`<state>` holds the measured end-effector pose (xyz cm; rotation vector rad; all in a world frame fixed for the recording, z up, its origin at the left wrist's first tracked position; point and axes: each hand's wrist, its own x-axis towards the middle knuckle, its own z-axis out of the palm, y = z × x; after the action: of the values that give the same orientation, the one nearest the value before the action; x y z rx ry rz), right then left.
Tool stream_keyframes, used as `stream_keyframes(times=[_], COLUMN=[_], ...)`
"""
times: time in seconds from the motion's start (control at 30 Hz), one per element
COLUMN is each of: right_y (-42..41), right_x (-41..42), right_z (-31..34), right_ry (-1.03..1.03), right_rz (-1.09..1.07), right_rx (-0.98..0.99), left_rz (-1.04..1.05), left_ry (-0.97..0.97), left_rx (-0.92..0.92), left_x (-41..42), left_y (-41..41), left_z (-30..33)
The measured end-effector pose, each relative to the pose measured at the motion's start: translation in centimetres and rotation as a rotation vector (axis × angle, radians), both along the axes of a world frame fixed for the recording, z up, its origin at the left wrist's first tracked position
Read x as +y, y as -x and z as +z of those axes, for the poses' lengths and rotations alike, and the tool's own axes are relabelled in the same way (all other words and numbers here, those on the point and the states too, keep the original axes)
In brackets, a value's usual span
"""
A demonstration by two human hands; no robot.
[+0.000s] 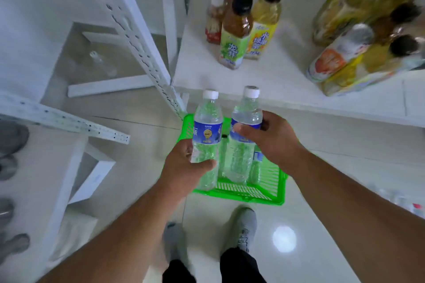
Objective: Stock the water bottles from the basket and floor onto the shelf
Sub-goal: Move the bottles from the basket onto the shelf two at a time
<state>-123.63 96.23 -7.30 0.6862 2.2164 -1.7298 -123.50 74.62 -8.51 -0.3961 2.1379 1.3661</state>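
While both bottles hang above the green basket [264,193], the layout reads:

Left hand [184,165]: fingers curled round the lower body of the left water bottle [208,131], cap up.
Right hand [273,140]: wrapped round the middle of the right water bottle [246,145], also upright.
Shelf [287,80]: ahead of and just beyond both caps, bare board between the tea bottles [236,32] and the front edge.
Nearer hand: probably the right, slightly further forward.
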Motion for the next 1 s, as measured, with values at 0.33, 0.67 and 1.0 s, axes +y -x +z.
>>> stream_keyframes(times=[0.33,0.67,1.0], right_y=[-5.8,-12.2,-13.9], right_x=[-3.1,-3.9,-0.4], right_z=[28.3,45.8,51.7], right_ry=[-0.185,-0.285,-0.328], right_rz=[-0.004,-0.053,-0.05], right_rx=[0.279,0.473,0.568], left_rz=[-0.07,-0.16,-0.212], left_ry=[-0.139,-0.281,-0.169], left_rx=[0.211,0.395,0.579], left_x=[-3.1,-5.3,-1.6], left_y=[-4.1,-7.7,-9.1], left_z=[25.4,40.4,45.0])
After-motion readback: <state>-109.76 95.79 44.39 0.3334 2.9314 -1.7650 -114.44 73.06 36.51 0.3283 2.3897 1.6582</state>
